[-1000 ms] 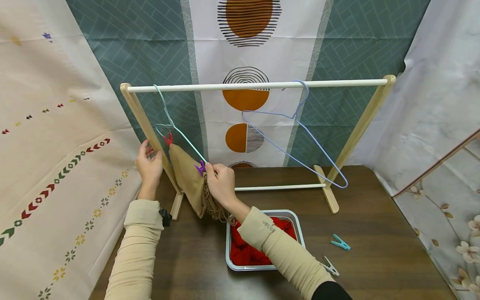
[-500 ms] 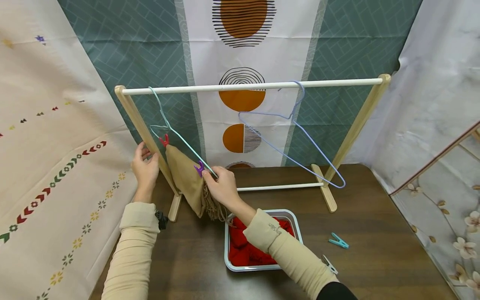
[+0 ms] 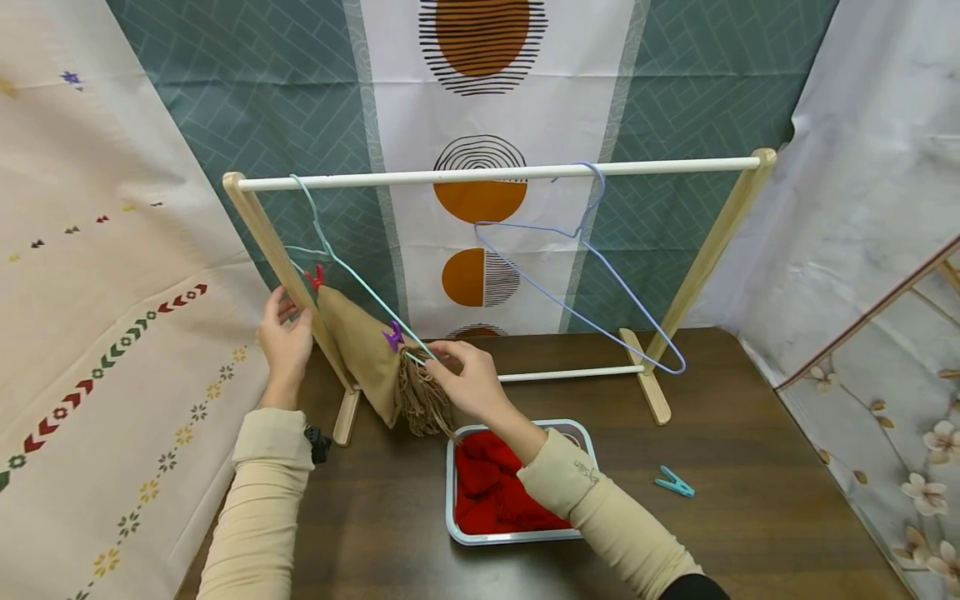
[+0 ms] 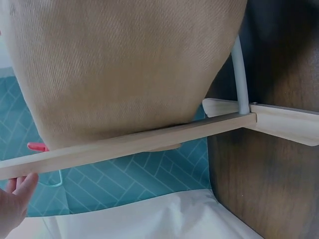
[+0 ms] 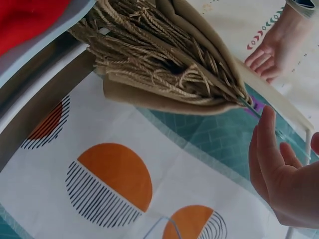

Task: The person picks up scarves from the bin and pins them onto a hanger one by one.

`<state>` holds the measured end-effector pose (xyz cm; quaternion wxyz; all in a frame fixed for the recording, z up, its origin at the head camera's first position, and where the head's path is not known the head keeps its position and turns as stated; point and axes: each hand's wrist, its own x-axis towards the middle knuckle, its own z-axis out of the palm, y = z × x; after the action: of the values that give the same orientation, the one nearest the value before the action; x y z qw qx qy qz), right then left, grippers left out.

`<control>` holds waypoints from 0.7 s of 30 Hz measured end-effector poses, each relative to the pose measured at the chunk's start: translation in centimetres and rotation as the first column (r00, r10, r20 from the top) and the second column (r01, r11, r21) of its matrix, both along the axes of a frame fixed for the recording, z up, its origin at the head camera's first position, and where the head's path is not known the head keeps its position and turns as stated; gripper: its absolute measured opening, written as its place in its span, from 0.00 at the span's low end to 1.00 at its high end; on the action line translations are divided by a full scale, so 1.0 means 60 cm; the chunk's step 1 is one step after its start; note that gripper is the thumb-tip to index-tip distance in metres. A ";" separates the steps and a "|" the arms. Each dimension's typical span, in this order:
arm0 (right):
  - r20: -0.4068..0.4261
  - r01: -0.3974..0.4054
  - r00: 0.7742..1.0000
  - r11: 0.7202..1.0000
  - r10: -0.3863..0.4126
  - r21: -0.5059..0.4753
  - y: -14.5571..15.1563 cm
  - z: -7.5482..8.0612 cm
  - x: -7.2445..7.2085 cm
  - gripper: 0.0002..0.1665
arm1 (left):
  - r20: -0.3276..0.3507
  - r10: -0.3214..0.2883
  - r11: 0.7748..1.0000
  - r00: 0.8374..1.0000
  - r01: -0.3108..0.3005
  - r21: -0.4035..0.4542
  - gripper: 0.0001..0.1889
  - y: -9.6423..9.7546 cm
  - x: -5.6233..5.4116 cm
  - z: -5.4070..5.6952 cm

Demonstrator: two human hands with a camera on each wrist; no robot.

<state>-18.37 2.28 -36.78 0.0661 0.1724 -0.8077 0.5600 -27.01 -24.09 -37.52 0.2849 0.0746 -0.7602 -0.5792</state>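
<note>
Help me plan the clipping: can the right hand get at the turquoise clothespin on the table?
Probably yes: the turquoise clothespin lies uncovered right of the tray, though the right hand would first leave the mint hanger.

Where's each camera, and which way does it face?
Head: on the head, facing forward and down at the rack; left hand, right hand and sleeves show.
Left wrist: on that wrist, facing tan cloth and wooden post; left hand partly shows.
Right wrist: on that wrist, facing fringe and backdrop; both hands show.
Head and right wrist share the purple clip.
</note>
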 end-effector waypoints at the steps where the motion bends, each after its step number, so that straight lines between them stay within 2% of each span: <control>1: -0.002 -0.002 1.000 1.000 0.002 -0.003 0.005 0.000 0.002 0.16 | 0.003 -0.002 1.000 1.000 0.002 -0.002 0.26 -0.001 0.000 -0.001; 9: -0.009 -0.018 1.000 1.000 0.018 -0.023 0.038 0.000 0.021 0.20 | 0.025 -0.013 1.000 1.000 0.013 -0.010 0.26 -0.006 0.000 -0.001; 21: -0.008 -0.014 1.000 1.000 0.014 0.000 0.094 -0.003 0.054 0.16 | 0.020 0.002 1.000 1.000 -0.001 -0.024 0.26 -0.006 0.000 0.003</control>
<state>-15.11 7.93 -36.95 0.0655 0.1802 -0.8062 0.5598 -27.01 -24.47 -37.36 0.2786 0.0774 -0.7698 -0.5690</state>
